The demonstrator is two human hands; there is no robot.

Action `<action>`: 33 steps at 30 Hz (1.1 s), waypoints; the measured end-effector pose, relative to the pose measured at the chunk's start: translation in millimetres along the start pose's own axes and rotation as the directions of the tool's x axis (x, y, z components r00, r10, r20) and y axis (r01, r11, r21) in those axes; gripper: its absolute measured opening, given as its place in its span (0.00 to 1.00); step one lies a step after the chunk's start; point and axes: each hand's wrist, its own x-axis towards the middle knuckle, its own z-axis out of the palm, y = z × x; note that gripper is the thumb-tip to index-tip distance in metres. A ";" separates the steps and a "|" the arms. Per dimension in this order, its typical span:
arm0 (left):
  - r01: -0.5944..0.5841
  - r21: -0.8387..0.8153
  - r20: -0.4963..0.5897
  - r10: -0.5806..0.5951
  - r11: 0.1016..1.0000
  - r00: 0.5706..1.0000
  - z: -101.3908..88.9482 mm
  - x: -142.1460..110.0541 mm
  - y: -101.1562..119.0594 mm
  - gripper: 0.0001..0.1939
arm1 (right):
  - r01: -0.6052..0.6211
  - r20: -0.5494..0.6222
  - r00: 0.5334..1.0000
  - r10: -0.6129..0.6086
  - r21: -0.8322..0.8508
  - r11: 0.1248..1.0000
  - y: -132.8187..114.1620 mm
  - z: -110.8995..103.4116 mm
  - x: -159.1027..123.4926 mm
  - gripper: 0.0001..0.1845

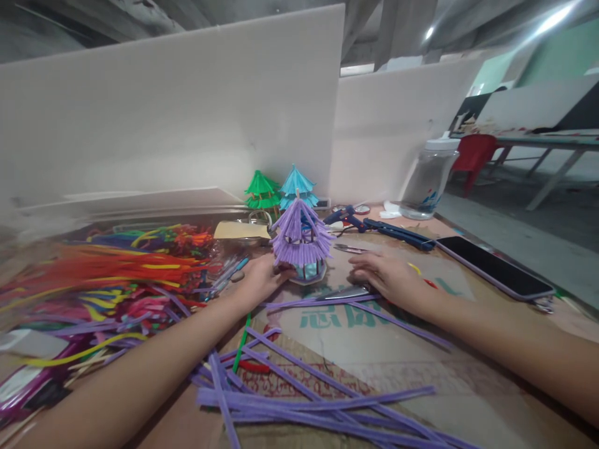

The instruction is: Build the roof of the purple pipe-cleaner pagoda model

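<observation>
"Where's the purple pagoda?"
"Left hand grips its base; it partly blocks 1 blue pagoda."
"Right hand?"
"Curled over a metal tool, purple strips nearby; can't tell if gripping."

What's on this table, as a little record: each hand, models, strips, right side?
Left hand: at the base of the purple model; grip unclear
Right hand: by a metal blade, fingers curled
Models: purple in front; green model and blue model behind
Strips: purple strips in the foreground; orange strips at left
Right side: phone; bottle farther back
</observation>
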 end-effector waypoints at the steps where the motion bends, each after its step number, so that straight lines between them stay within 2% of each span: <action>1: 0.000 0.003 -0.003 0.000 1.000 1.000 0.6 0.0 -0.7 0.11 | -0.032 0.028 0.999 0.032 0.016 0.999 -2.4 -1.6 -1.5 0.16; 3: 0.006 0.011 -0.010 -0.006 1.000 1.000 1.9 0.0 -2.5 0.13 | -0.070 0.070 0.996 0.062 0.111 0.991 -5.5 -3.2 -4.3 0.17; 6: 0.012 0.038 0.000 -0.012 0.999 1.000 3.2 0.1 -4.4 0.14 | -0.048 0.058 0.998 0.031 0.315 0.948 -5.9 -2.0 -6.7 0.18; 9: 0.029 0.050 0.020 -0.030 0.998 0.999 2.9 0.5 -3.9 0.14 | -0.029 0.049 0.999 0.012 0.361 0.932 -4.1 0.4 -6.5 0.19; 13: 0.046 0.021 0.007 -0.046 0.999 0.999 0.6 0.9 -1.0 0.13 | -0.024 0.051 0.999 0.008 0.326 0.945 -3.0 1.4 -4.8 0.20; 19: 0.038 0.018 0.044 -0.039 0.999 0.998 -2.8 1.6 1.7 0.14 | -0.020 0.002 1.000 0.020 0.070 0.997 2.5 4.4 -5.6 0.16; 27: 0.029 0.042 0.040 -0.031 0.999 0.999 -2.5 0.5 1.2 0.15 | 0.018 -0.009 1.000 -0.018 -0.007 1.000 0.8 3.2 -5.4 0.15; 33: 0.003 0.093 0.059 -0.008 0.996 0.998 -2.6 0.2 -1.9 0.17 | 0.042 0.031 0.999 -0.042 -0.008 0.999 -0.7 0.3 -3.7 0.14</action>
